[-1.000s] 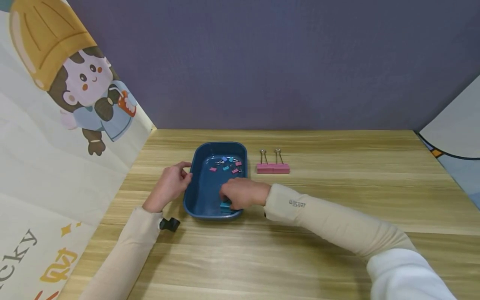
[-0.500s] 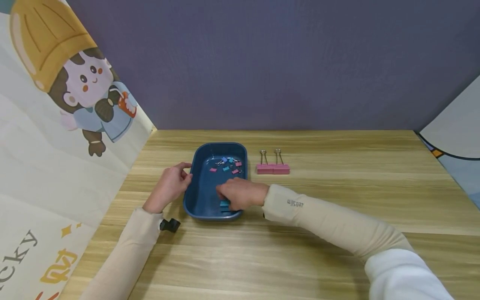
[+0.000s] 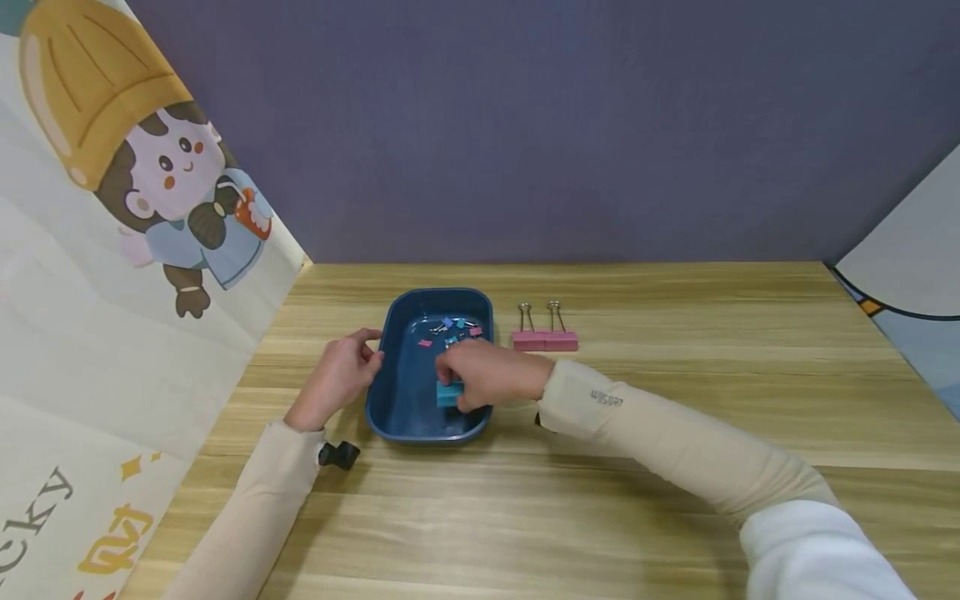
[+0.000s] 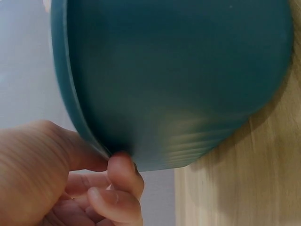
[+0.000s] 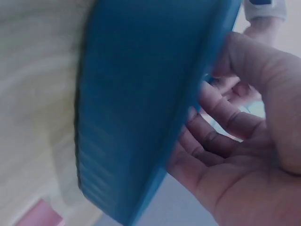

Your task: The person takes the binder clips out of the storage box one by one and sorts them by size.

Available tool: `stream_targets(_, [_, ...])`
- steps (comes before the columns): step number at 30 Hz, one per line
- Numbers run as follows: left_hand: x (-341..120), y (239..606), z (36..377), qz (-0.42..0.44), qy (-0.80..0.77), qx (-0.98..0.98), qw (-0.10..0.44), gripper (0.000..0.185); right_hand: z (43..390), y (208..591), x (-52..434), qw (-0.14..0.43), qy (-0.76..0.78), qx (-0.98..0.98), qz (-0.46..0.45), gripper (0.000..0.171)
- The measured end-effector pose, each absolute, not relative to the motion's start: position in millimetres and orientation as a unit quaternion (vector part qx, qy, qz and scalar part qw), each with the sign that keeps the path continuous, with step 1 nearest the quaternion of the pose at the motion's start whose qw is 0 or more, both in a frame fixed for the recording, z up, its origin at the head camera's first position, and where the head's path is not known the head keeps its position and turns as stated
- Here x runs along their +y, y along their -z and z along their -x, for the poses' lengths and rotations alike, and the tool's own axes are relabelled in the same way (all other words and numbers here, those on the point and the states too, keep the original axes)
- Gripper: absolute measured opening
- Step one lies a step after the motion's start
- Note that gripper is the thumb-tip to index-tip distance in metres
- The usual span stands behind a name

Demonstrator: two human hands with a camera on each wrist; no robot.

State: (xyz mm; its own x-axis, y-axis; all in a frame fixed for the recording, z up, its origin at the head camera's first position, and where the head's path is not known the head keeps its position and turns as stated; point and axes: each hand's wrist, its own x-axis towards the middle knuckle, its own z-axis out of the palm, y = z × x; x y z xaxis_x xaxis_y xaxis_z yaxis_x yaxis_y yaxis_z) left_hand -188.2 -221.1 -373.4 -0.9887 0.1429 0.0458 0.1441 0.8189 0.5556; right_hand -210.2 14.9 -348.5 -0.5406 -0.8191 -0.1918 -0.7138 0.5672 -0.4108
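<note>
A dark blue plastic bin (image 3: 431,438) stands on the wooden table. At its left rim is my left hand (image 3: 337,372); the left wrist view shows thumb and forefinger pinching the rim of the bin (image 4: 178,70). Inside the bin, my right hand (image 3: 495,375) grips a large blue binder clip (image 3: 448,395), whose right part the fingers hide. From the right wrist, the hand (image 5: 244,146) reaches over the bin's wall (image 5: 136,94), and the clip is mostly hidden. Several small binder clips, pink (image 3: 424,342), blue and purple, lie at the bin's far end.
Two large pink binder clips (image 3: 528,341) stand side by side on the table (image 3: 675,350), right of the bin, handles pointing away. A purple-grey wall (image 3: 570,133) rises behind the table. A printed cartoon sheet (image 3: 67,333) borders the left side.
My right hand has lifted the blue binder clip from the bin's near end and moved it slightly away from me. The left hand stays on the rim.
</note>
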Motion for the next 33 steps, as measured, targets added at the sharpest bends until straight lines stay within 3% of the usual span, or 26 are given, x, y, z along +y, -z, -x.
stream_targets(12, [-221, 374, 188, 0.081, 0.287, -0.954, 0.014, 0.035, 219, 327, 40, 0.108, 0.173, 0.857, 0.473, 0.027])
stream_targets(33, [-219, 374, 187, 0.08, 0.286, -0.955, 0.021, 0.035, 228, 320, 82, 0.067, 0.206, 0.866, 0.451, 0.028])
